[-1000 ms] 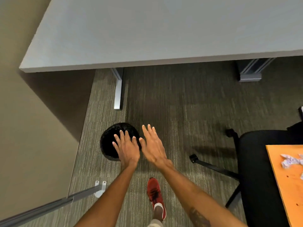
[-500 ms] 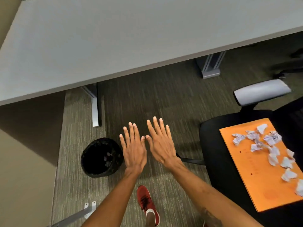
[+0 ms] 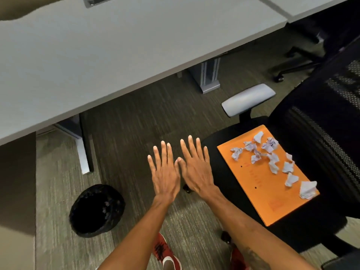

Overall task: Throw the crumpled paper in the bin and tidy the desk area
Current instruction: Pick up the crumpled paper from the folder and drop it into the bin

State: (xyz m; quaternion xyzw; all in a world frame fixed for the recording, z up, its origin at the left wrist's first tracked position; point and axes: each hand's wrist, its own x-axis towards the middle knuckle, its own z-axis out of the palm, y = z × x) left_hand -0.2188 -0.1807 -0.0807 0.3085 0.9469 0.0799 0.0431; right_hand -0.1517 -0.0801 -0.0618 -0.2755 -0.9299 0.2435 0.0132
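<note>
Both hands are flat and empty, fingers spread: left hand [image 3: 165, 176] beside right hand [image 3: 196, 172], thumbs touching. The crumpled white paper pieces [image 3: 272, 158] lie on the orange envelope [image 3: 259, 193] on the black chair [image 3: 311, 133], right. The round black bin [image 3: 97, 210] stands near left.

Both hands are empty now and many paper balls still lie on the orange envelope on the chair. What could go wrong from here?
1. The crumpled paper pieces lie loose on the orange envelope; lifting or bumping it could scatter them on the carpet.
2. The bin stands on the floor apart from the chair, so pieces may drop on the way or miss its opening.
3. The chair may roll if the right hand pushes it.
</note>
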